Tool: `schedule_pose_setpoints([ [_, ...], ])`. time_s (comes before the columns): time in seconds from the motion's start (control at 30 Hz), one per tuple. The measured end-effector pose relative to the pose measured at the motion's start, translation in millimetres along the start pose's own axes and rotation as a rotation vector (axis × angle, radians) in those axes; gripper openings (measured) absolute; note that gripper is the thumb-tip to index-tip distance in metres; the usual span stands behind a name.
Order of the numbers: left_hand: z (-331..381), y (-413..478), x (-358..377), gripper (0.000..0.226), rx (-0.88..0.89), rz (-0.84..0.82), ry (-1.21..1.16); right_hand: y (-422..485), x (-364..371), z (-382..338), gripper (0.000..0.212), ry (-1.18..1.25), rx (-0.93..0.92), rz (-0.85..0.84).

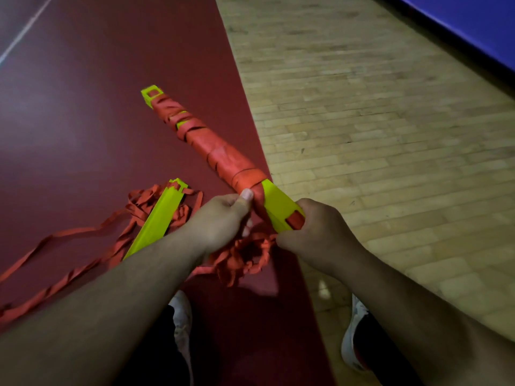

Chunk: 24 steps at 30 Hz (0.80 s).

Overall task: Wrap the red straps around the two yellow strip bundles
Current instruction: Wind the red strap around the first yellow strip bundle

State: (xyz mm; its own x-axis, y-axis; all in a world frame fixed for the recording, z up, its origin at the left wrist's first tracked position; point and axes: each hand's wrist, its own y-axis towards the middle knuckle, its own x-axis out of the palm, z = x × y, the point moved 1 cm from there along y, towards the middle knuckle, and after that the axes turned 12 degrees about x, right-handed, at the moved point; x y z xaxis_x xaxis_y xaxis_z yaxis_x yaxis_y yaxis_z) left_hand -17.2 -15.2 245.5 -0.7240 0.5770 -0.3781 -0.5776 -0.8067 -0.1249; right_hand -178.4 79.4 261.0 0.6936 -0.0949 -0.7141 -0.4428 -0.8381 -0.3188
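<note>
While gripped at its near end, the wrapped bundle (217,146) runs with its long axis from lower right to upper left. Its far tip points away and left over the red mat (83,107), close to the mat's edge with the wooden floor (362,121). Can't tell if the far tip rests on the mat. The bundle bows slightly along its length.

The second bundle (156,218) lies on the mat to the left, long axis near-left to far-right. Its far tip is near the left hand (223,218) and its near part is hidden behind the left forearm.

The left hand is curled, thumb up, pressing the red strap (242,257) against the last turn on the wrapped bundle. The right hand (315,235) has its fingers closed round the bare yellow near end, knuckles up. Both forearms reach forward and converge.

Red turns cover most of the wrapped bundle, uneven and overlapping, with yellow gaps near the far end and a bare yellow notched tip. The second bundle is plain bright yellow. Loose strap is heaped under the hands and trails left across the mat.

White shoes (182,316) show below, and a blue surface (473,29) at top right.
</note>
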Motion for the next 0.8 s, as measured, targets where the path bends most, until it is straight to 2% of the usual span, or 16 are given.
schedule_pose_setpoints([
  [0.17,-1,1,9,0.058,-0.144,0.033,-0.276,0,4,-2,0.030,0.031,0.007,0.041],
  [0.27,8,0,5,0.066,-0.089,0.005,-0.261,-2,3,-7,0.027,0.037,-0.014,0.076],
  [0.4,23,-1,2,0.061,-0.008,0.092,-0.250,-7,8,-13,0.030,-0.068,-0.073,0.146],
  [0.53,19,3,-10,0.046,-0.093,0.144,-0.336,-6,9,-10,0.039,-0.201,-0.160,0.222],
  [0.57,19,4,-14,0.046,-0.102,0.138,-0.311,-5,8,-9,0.041,-0.222,-0.174,0.223],
  [0.63,16,1,-16,0.051,-0.091,0.120,-0.103,-5,8,-6,0.043,-0.263,-0.193,0.220],
  [0.7,11,-1,-9,0.067,-0.100,0.103,0.087,-6,10,-4,0.045,-0.302,-0.197,0.227],
  [0.8,4,-4,-1,0.078,-0.139,0.103,0.104,-10,13,-6,0.047,-0.319,-0.191,0.228],
])
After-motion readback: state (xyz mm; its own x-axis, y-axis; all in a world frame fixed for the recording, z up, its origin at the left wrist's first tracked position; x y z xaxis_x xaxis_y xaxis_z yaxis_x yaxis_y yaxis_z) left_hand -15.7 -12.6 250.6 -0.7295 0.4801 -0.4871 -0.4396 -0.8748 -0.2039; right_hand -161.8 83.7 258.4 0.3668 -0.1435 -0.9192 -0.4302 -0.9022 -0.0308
